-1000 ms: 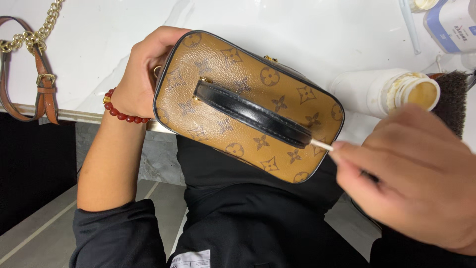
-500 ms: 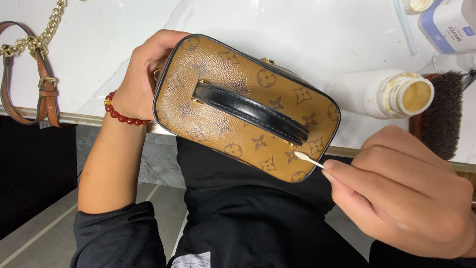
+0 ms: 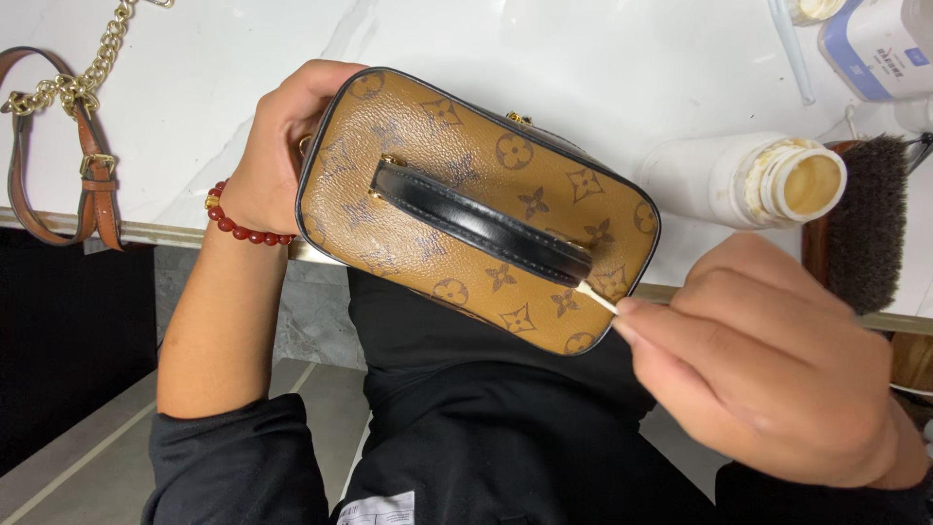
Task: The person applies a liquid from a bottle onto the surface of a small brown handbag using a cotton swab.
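My left hand (image 3: 277,156) grips the left end of a small brown patterned handbag (image 3: 428,165) with a black top handle (image 3: 476,222), holding it over the table edge and my lap. A red bead bracelet (image 3: 238,226) circles that wrist. My right hand (image 3: 768,374) pinches a thin cotton swab (image 3: 595,297), whose tip touches the bag beside the right end of the handle.
An open white bottle (image 3: 748,180) lies on its side on the white marble table (image 3: 583,58). A dark bristle brush (image 3: 870,224) sits at the right edge, more containers (image 3: 875,44) behind it. A brown strap with gold chain (image 3: 68,117) lies at left.
My right hand has shifted the swab tip along the bag's right end, from the edge to the base of the handle. The left hand keeps its grip.
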